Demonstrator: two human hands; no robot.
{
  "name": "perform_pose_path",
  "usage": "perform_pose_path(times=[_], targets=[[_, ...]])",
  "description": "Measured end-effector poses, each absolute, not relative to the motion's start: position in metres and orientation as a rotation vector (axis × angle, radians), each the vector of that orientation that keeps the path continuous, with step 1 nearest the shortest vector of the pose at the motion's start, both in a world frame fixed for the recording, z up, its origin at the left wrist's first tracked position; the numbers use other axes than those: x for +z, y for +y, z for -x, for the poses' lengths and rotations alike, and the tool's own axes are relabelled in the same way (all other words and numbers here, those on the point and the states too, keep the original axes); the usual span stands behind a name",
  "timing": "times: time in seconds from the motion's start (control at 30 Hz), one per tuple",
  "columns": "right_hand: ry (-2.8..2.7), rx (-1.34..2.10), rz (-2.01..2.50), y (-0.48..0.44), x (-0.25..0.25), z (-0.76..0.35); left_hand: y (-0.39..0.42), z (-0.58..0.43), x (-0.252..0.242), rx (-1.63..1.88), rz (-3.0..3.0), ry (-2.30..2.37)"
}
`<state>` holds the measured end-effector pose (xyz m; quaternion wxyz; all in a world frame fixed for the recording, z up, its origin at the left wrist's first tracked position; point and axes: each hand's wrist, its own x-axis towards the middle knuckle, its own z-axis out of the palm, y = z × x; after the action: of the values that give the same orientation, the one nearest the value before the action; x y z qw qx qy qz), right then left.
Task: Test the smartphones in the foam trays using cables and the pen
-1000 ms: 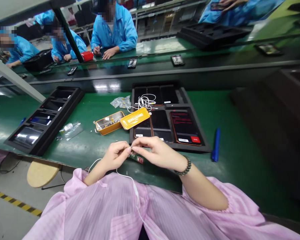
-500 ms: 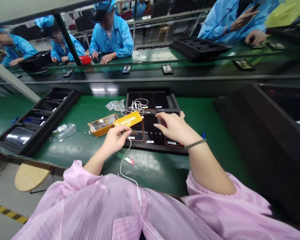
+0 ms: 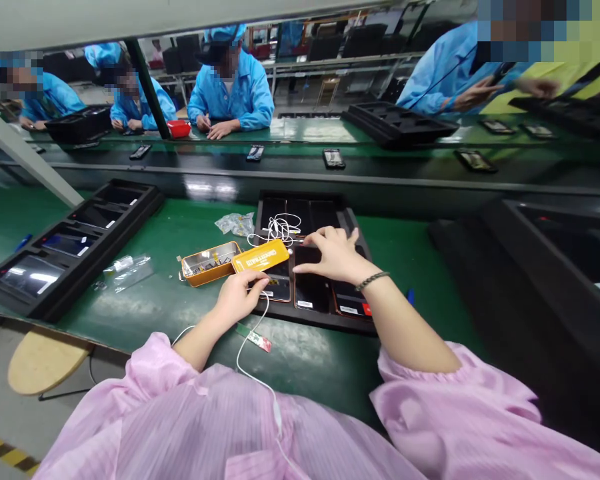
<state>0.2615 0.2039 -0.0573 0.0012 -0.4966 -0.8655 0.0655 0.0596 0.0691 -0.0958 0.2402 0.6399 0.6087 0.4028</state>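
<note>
My left hand (image 3: 243,291) is closed in a pinch at the lower left of a black foam tray (image 3: 353,322). A thin white cord (image 3: 241,353) runs from its fingertips down over my pink smock. My right hand (image 3: 336,253) is held over the tray, thumb and fingers apart, at the upper part of a dark phone screen panel (image 3: 310,287). Whether they touch it, I cannot tell. Left of that panel lies another screen panel (image 3: 280,291). A yellow tin lid (image 3: 261,257) rests between the tray and an open yellow tin (image 3: 207,272) with small parts in it.
A coiled white cable (image 3: 280,230) lies across the tray. Clear plastic bags (image 3: 130,272) and a long tray of screens (image 3: 55,297) are at left. A large black tray (image 3: 485,233) stands at right. Beyond runs a line with phones (image 3: 333,159) and co-workers in blue.
My right hand has moved slightly left, its thumb now at the middle panel's upper left edge. My left hand keeps its pinch near the tray. The whole view has shifted a little.
</note>
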Motion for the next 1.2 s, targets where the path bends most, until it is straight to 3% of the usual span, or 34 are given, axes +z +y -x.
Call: perform_pose_path(times=[0.23, 0.4, 0.53, 0.63, 0.9, 1.2], targets=[[-2.561, 0.175, 1.717, 0.217, -0.073, -0.261, 0.068, -0.059, -0.093, 1.263, -1.673, 1.617], [-1.987, 0.635, 1.231, 0.17, -0.073, -0.264, 0.064, -0.059, -0.088, 1.497, -1.569, 1.429], [-1.619, 0.666, 1.066, 0.116, -0.088, -0.257, 0.062, -0.063, -0.084, 1.604, -1.557, 1.36], [-1.546, 0.59, 1.023, 0.097, -0.084, -0.252, 0.058, -0.066, -0.077, 1.687, -1.555, 1.313], [-1.522, 1.13, 0.947, 0.083, -0.067, -0.239, 0.046, -0.064, -0.067, 1.579, -1.505, 1.298], [-1.513, 1.256, 0.94, 0.085, -0.083, -0.241, 0.049, -0.063, -0.069, 1.562, -1.493, 1.344]])
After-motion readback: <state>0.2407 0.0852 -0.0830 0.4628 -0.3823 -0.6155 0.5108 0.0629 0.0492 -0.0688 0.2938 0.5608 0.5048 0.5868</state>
